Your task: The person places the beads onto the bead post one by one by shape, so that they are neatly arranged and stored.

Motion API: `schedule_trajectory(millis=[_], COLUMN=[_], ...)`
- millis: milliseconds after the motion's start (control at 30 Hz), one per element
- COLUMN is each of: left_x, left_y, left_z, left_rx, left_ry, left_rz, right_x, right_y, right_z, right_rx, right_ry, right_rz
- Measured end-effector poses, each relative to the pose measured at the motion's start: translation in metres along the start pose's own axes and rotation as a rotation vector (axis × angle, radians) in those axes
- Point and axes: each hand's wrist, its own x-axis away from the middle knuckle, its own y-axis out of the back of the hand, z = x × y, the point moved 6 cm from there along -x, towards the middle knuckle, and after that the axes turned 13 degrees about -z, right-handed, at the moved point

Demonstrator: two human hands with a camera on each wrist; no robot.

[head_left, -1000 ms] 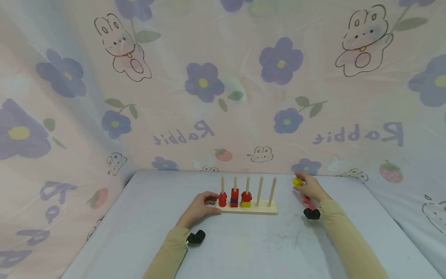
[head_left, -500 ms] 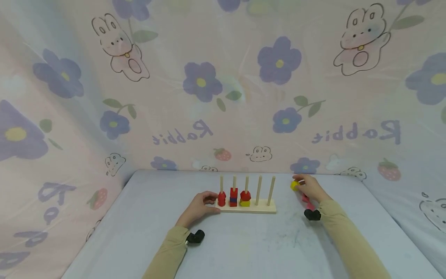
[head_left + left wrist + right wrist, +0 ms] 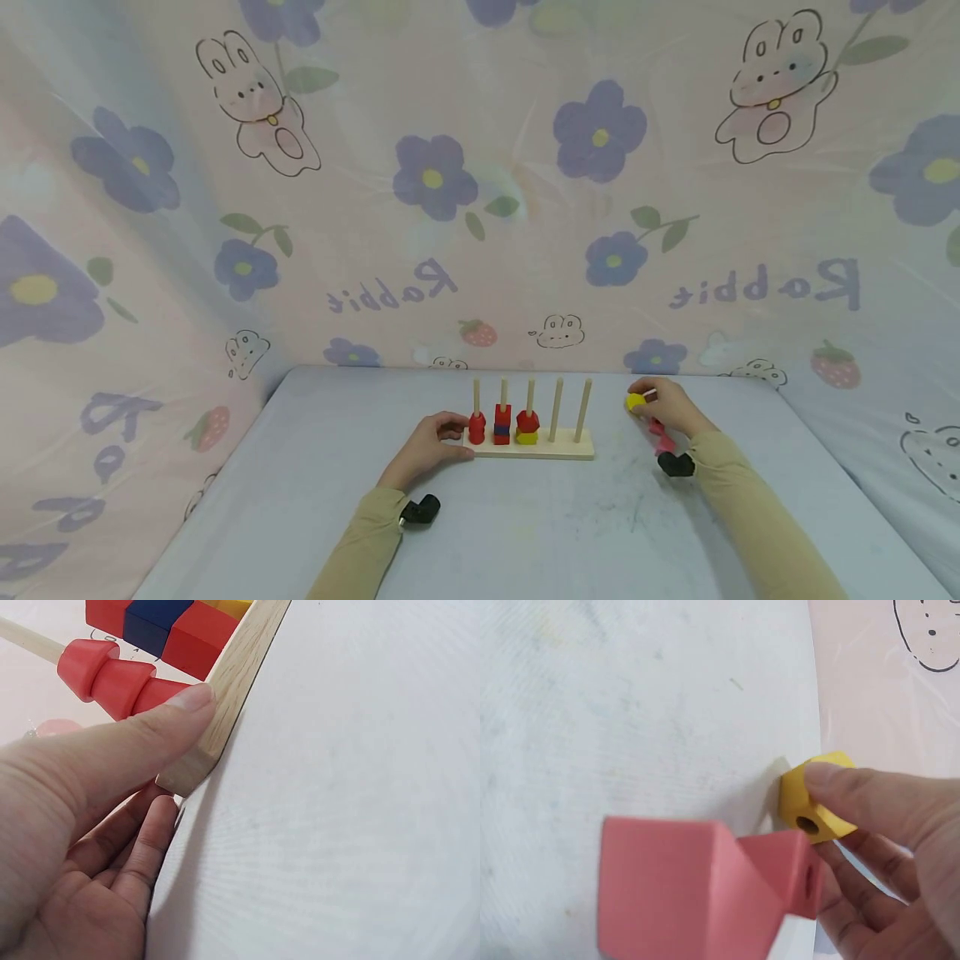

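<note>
My left hand [image 3: 426, 450] grips the left end of a wooden peg board [image 3: 534, 452], its thumb along the near edge. The board has several upright pegs. Red rounded beads [image 3: 124, 679] sit on the leftmost peg, red and blue blocks [image 3: 502, 425] on the second, and a red bead over a yellow one [image 3: 528, 437] on the third. The two right pegs are bare. At the right, my right hand [image 3: 670, 407] pinches a yellow faceted bead [image 3: 799, 796] with a hole in it, low at the table. Pinkish-red blocks [image 3: 660, 885] lie close beside that hand.
The white table [image 3: 525, 525] ends at a back edge against a printed cloth [image 3: 495, 250] with rabbits and flowers. A black wrist device [image 3: 422, 510] sits on the left wrist, another black device [image 3: 677, 464] on the right.
My right hand has come slightly down and nearer with the yellow bead, which has turned in the fingers. My left hand stays on the peg board.
</note>
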Motion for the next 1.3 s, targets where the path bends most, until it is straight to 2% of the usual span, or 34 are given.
schedule_trajectory(millis=[333, 500, 767, 1133, 1300], left_x=[0.000, 0.000, 0.000, 0.002, 0.001], left_y=[0.000, -0.001, 0.000, 0.000, 0.000], left_z=[0.001, 0.000, 0.001, 0.000, -0.001], left_rx=[0.012, 0.010, 0.005, 0.009, 0.017], left_ry=[0.001, 0.000, -0.002, 0.004, 0.011], left_rz=[-0.009, -0.006, -0.005, -0.002, -0.003], right_x=[0.004, 0.006, 0.008, 0.014, 0.022], right_y=[-0.001, 0.002, 0.017, 0.037, 0.033], right_z=[0.007, 0.018, 0.055, 0.127, 0.162], right_rx=[-0.002, -0.019, -0.068, -0.270, -0.362], right_ry=[0.085, 0.107, 0.210, 0.305, 0.356], right_rz=[-0.021, -0.036, -0.129, -0.248, -0.252])
